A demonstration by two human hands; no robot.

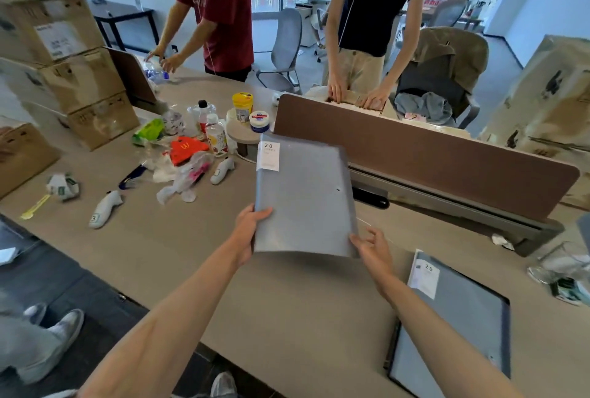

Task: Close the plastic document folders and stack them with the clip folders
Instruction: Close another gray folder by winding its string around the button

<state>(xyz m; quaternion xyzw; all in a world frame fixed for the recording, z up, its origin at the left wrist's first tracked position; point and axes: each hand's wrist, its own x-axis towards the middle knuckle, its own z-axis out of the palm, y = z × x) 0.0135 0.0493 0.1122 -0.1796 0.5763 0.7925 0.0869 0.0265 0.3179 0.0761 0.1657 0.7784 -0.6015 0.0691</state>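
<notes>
You hold one shut gray folder (303,196) up over the counter (287,317), left hand (250,231) and right hand (372,249) fingers pinching its near corners, while another folder (463,317) waits flat at your right, so stacking is left.

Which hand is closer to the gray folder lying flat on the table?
The right hand. It grips the lifted folder at its near right corner, just up-left of the flat folder. The left hand holds the lifted folder's left edge, farther away.
</notes>
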